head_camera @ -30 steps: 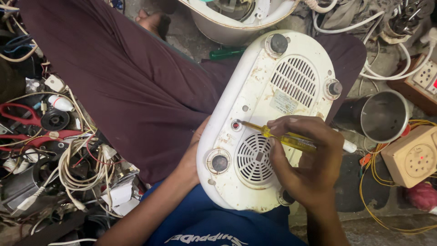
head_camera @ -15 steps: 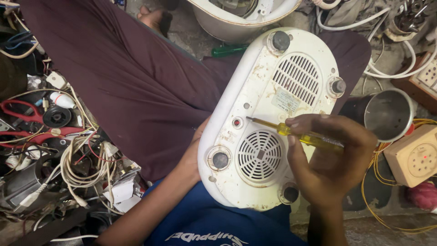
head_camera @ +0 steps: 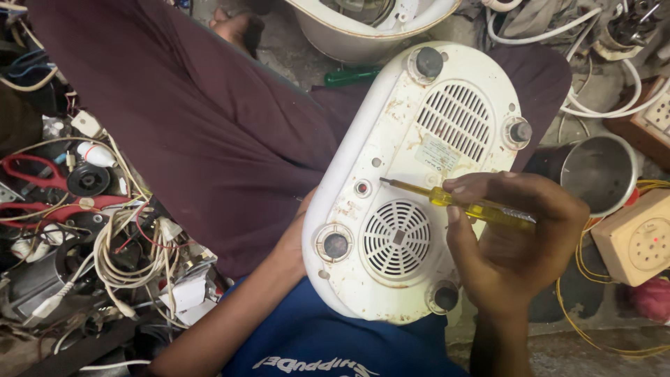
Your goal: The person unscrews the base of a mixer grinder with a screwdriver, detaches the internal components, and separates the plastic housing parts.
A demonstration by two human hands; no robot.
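centrally, a white oval appliance base [head_camera: 412, 188] lies underside up across the person's lap, on dark maroon trousers [head_camera: 174, 119], its worn plastic showing a slotted vent [head_camera: 455, 120] near the far end, a round grille [head_camera: 398, 239] near the close end, a small red button [head_camera: 362, 188] between them toward the left edge, and round rubber feet [head_camera: 336, 245] at the corners. right hand [head_camera: 516, 241]: fingers closed around the yellow translucent handle of a screwdriver [head_camera: 460, 204], whose metal shaft points left with its tip over the bare plastic between the two vents, just right of the red button; contact with the surface cannot be told. left hand [head_camera: 296, 241]: cupped against the left rim of the base, mostly hidden beneath it, so its grip cannot be told. surroundings: a green-handled screwdriver [head_camera: 351, 75] on the floor beyond the base; a steel cup [head_camera: 600, 171] and a beige socket box [head_camera: 638, 237] to the right; tangled white wires [head_camera: 132, 258] and red-handled scissors [head_camera: 28, 171] to the left.
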